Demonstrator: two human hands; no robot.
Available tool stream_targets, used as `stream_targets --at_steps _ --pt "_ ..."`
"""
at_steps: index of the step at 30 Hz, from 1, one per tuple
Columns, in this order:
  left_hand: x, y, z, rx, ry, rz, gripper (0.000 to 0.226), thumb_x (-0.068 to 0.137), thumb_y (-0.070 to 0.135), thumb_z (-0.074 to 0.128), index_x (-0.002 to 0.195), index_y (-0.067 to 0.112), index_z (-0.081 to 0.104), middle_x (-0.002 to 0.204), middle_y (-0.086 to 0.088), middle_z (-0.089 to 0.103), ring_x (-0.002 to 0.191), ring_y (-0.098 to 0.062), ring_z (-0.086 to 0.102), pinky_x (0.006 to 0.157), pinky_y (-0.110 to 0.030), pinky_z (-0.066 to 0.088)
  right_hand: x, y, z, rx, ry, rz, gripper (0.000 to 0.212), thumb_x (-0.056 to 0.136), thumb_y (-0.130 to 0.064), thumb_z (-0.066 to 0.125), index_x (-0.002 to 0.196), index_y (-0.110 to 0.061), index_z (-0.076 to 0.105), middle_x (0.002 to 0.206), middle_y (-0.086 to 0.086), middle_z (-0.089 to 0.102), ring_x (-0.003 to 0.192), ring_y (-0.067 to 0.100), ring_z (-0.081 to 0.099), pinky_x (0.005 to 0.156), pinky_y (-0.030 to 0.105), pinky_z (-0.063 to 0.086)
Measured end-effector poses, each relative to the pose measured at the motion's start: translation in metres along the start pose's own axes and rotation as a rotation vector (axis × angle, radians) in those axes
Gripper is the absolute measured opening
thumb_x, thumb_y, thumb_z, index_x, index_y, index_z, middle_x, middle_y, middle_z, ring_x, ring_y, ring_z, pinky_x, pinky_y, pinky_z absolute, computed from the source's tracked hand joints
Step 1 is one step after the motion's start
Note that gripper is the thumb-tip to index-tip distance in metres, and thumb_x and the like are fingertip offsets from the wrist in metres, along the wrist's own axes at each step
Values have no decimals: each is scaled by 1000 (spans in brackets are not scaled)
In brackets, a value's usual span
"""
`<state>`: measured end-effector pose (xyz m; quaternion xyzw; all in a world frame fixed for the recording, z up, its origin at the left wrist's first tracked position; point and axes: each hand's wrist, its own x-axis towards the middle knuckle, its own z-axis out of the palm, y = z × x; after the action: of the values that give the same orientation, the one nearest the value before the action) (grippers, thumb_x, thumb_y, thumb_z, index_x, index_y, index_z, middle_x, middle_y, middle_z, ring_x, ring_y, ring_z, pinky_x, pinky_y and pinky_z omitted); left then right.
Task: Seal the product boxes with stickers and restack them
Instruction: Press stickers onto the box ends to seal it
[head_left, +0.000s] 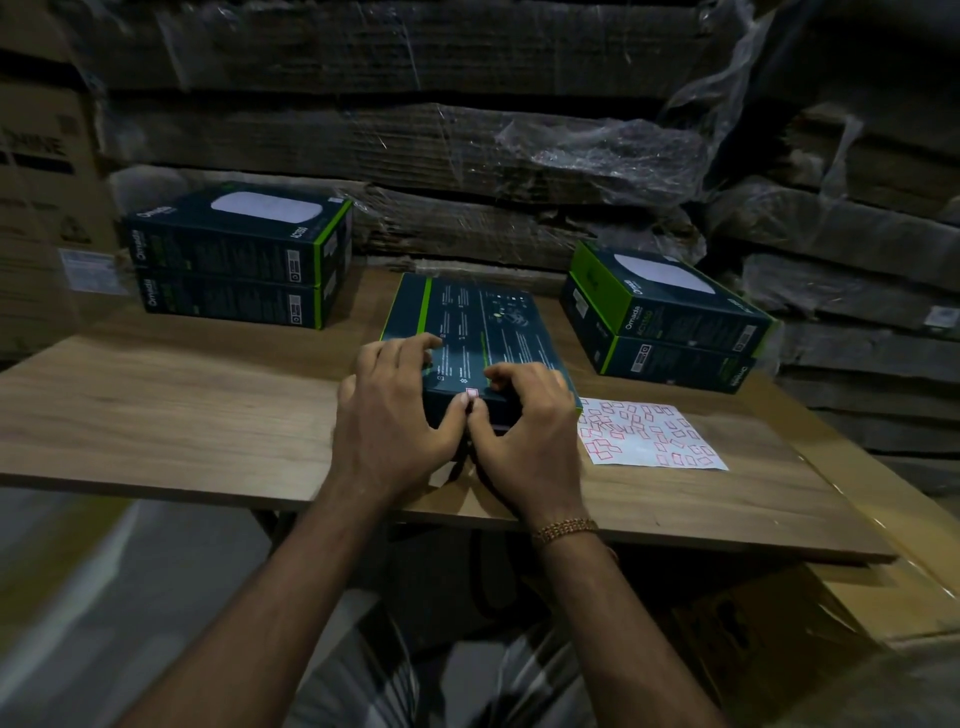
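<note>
We have a dark teal product box (478, 332) lying flat, back side up, in the middle of the wood-grain table (171, 410). It is matte printed card with a bright green stripe along its left edge and small white diagrams on top.

Our left hand (387, 415) curls over the near-left corner of the box, fingers on the top face, thumb at the near edge. Our right hand (524, 426) curls over the near edge just beside it, a gold chain bracelet (565, 529) on the wrist. Both thumbs meet on a small red-bordered white sticker (471, 394) at the top near edge of the box, pressing it down. So both hands grip the box; neither is free.

The sticker sheet (649, 434) lies flat on the table just right of our right hand: glossy white backing, many small red-outlined rectangles, scattered at odd angles.

Far left, a stack of two matching boxes (234, 260), white oval device printed on top. Far right, another two-box stack (665, 322), turned at an angle, green edges showing.

Behind the table, flattened corrugated cardboard (415, 135) is piled in layers, wrapped in creased clear plastic film (602, 150). A brown carton (36, 208) stands at far left. Our hands hide the near face of the box, so we can't tell how far the sticker wraps down.
</note>
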<state>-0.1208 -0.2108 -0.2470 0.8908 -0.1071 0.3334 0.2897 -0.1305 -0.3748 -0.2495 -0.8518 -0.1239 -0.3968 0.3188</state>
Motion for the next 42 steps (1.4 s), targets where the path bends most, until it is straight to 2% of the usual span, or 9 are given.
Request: stream_targets --at_steps 4,7,10,12,22,26,31,37,42 --pt "-3 3 -3 58 21 23 63 87 56 62 144 31 49 132 9 59 130 -19 47 104 -50 39 -1 2 -2 -7 -19 -22 32 87 -18 70 120 -20 67 109 -8 64 105 16 58 91 44 53" --pt "-5 1 -6 47 60 126 49 86 45 68 132 31 57 129 9 60 125 -19 52 112 -53 31 -2 1 -5 -19 -34 -43 32 87 -18 68 119 -21 65 109 -7 61 104 16 55 90 44 51" --pt "-5 0 -5 -36 45 231 31 87 32 75 116 26 67 123 6 60 121 -21 55 108 -49 35 -2 0 -7 -56 -68 -52 24 88 -27 63 112 -24 67 108 -7 58 103 17 52 89 44 48" --pt "-5 0 -4 -48 27 249 26 87 32 74 112 25 70 121 5 61 118 -21 56 105 -50 39 -2 0 -8 -84 -85 -48 24 88 -32 60 109 -25 69 107 -7 55 103 17 51 89 43 46" --pt "-4 1 -5 4 16 237 29 87 36 71 114 26 69 115 6 63 112 -21 57 100 -48 42 -3 -8 -6 -244 -112 -55 34 83 -30 64 117 -25 66 112 -2 51 106 22 48 90 40 38" --pt "-4 3 -7 -34 28 221 35 84 35 73 116 26 61 111 10 61 108 -21 56 99 -45 41 -2 -7 -8 -207 -124 -45 37 84 -31 66 120 -26 65 114 -5 51 108 19 47 92 41 39" --pt "-4 4 -9 -116 19 150 44 81 29 79 116 27 52 107 14 57 104 -15 54 106 -49 42 -2 -7 -10 -184 -130 -51 28 84 -30 66 112 -28 64 111 -7 49 105 17 45 91 39 38" --pt "-5 6 -10 -128 8 135 47 79 27 80 117 27 52 107 15 55 104 -13 51 108 -52 43 -3 -10 -7 -273 -173 -54 44 83 -36 63 126 -25 62 118 -3 47 111 19 44 97 40 38" --pt "-5 6 -10 -143 15 144 49 80 27 81 118 27 51 106 20 49 103 -10 49 106 -50 43 -4 -10 -10 -229 -155 -77 43 85 -34 64 127 -26 61 116 -2 49 108 19 45 92 39 35"
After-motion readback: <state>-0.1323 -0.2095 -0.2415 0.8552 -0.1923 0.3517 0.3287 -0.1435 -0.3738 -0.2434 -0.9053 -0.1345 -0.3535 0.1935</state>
